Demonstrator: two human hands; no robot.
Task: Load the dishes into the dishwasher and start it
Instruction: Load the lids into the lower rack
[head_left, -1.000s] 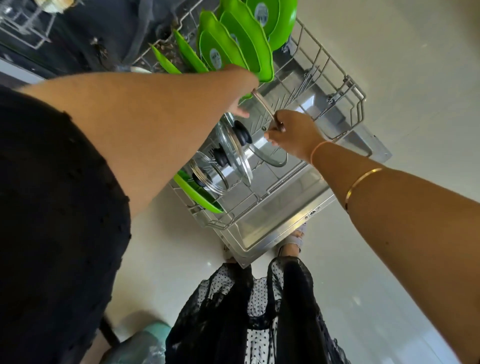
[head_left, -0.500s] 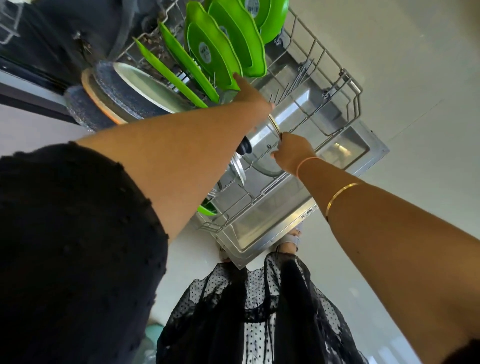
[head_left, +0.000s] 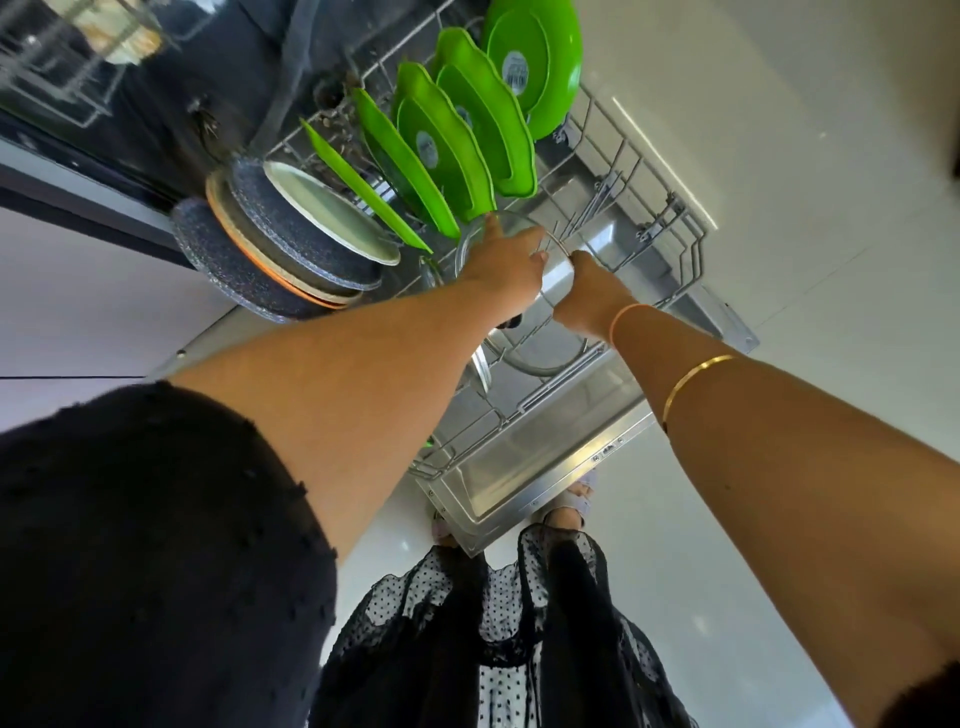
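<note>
Left hand (head_left: 506, 265) was found closed on the upper rim of the glass lid (head_left: 557, 274), fingers curled over the metal edge and one digit extended along it. Right hand (head_left: 589, 296) was found gripping the same rim on its right side, knuckles bent. The lid was held on edge between both hands, above the tines of the lower rack (head_left: 670, 244). Its far edge was noted just beside the nearest of the green plates (head_left: 467, 140). It could not be told whether it was yet seated. Further lids (head_left: 545, 361) were observed lower in the rack, and stacked speckled pans (head_left: 291, 244) to the left.

Risks judged: if the lid is released before a tine is engaged, it is likely to tip onto the lids below or against the plates. Glass could be chipped. If it is crowded against the plate, water may be blocked from both.

Against the frame a second earlier, the lid was recorded closer to the plates and the hands nearer together. Its black knob was now hidden behind the left hand. The pans had entered view.
</note>
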